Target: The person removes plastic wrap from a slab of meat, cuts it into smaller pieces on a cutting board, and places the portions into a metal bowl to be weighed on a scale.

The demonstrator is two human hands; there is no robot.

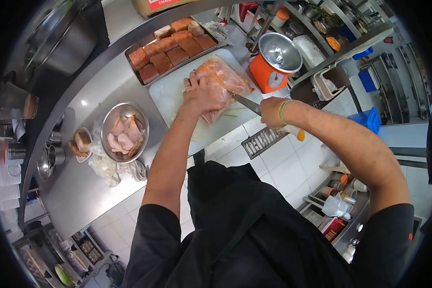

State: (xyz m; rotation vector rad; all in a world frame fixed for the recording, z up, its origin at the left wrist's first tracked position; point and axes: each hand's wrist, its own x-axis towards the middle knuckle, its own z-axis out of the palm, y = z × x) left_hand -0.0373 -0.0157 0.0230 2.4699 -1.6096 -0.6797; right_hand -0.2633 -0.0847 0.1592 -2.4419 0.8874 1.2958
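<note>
A large piece of raw meat in clear plastic wrap (225, 77) lies on a white cutting board (165, 91). Spread over the left part of it is my left hand (201, 95), palm down with fingers apart. My right hand (273, 112) is wrapped round the handle of a knife (246, 102), whose tip touches the plastic near the middle of the package. The knife's yellow handle end (300, 135) shows past my wrist. Whether the tip has gone through the plastic is too small to tell.
A tray of meat blocks (141, 79) stands behind the board. At left are a steel bowl of meat pieces (145, 126), a small container (88, 152) and plastic bags (103, 169). An orange scale (270, 76) with a metal bowl (293, 56) stands at right.
</note>
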